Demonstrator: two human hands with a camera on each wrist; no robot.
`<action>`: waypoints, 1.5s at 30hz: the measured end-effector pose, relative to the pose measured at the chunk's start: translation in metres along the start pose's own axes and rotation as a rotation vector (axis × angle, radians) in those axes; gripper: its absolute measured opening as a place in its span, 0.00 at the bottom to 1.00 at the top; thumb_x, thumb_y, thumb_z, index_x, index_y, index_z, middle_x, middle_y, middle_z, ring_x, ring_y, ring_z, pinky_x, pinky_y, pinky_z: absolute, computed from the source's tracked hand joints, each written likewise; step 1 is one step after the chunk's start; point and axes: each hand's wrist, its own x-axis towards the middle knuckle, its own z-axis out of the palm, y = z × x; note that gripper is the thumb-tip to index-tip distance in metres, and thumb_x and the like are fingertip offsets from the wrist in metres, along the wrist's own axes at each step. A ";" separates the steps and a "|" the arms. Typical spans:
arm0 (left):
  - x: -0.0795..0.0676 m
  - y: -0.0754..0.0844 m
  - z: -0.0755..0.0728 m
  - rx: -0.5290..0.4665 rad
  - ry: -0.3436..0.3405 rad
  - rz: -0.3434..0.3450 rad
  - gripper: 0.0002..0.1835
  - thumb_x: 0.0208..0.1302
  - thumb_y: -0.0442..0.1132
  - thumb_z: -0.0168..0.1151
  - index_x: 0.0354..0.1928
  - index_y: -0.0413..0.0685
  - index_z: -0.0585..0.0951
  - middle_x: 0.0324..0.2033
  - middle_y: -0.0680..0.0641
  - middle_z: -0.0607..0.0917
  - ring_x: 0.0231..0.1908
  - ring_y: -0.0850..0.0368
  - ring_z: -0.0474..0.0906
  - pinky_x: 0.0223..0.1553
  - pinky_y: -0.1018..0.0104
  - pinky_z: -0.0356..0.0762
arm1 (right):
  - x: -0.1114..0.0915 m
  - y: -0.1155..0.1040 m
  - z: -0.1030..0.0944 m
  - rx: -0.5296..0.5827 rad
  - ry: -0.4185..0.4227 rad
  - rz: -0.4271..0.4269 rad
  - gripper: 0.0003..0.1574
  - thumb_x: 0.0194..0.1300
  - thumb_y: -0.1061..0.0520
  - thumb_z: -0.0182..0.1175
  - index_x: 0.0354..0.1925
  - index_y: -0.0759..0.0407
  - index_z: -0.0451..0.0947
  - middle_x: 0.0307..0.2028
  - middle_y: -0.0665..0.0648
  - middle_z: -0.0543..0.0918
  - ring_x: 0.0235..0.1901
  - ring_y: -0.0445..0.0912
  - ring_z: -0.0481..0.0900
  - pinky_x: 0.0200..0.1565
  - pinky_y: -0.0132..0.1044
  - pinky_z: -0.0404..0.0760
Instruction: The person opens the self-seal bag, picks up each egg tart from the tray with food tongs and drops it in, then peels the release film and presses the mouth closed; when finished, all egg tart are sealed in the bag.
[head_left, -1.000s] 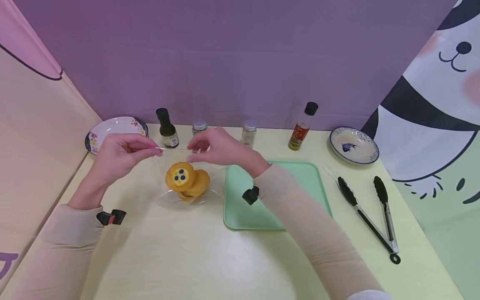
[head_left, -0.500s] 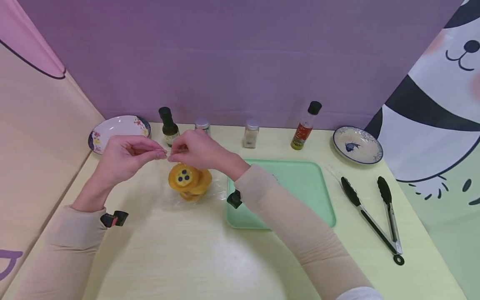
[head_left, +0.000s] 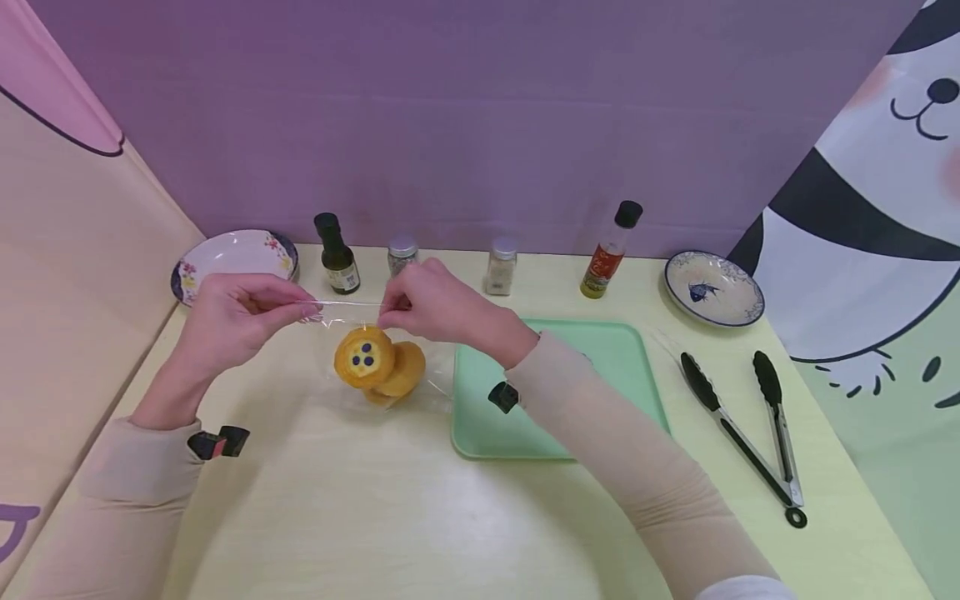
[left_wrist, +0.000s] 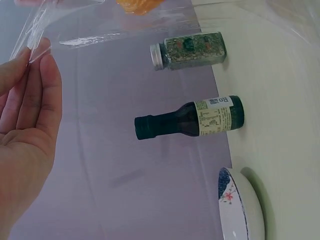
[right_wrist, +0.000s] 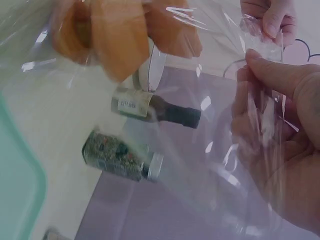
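A clear plastic bag [head_left: 347, 313] hangs between both hands with small round yellow-orange pastries inside. The front pastry [head_left: 363, 358] bears dark blue dots on its top. My left hand [head_left: 243, 322] pinches one end of the bag's upper edge between thumb and fingers. Further right, my right hand [head_left: 450, 308] has thumb and fingers pinching the same edge, which runs straight between them. Through the see-through film [right_wrist: 220, 160], the right wrist view shows the orange pastries [right_wrist: 117, 45] and the left fingers beyond.
Right of the bag lies a green tray [head_left: 615, 383], partly under my right forearm; black-tipped tongs [head_left: 750, 450] lie beyond it. Along the back stand a dark bottle [head_left: 339, 262], two spice jars [head_left: 500, 268], a red-labelled bottle [head_left: 603, 262], a floral dish [head_left: 232, 250] and a blue-rimmed dish [head_left: 714, 289].
My right hand went left until close to my left hand, then back right along the bag's edge, drawing it out straight. The left hand has barely moved.
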 end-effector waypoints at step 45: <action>-0.042 0.019 -0.044 -0.320 -0.561 0.057 0.14 0.51 0.14 0.58 0.39 0.32 0.80 0.31 0.41 0.86 0.30 0.54 0.84 0.32 0.62 0.84 | -0.084 0.045 0.005 0.837 -0.231 -0.122 0.06 0.56 0.64 0.66 0.34 0.66 0.83 0.26 0.60 0.85 0.25 0.51 0.83 0.25 0.42 0.81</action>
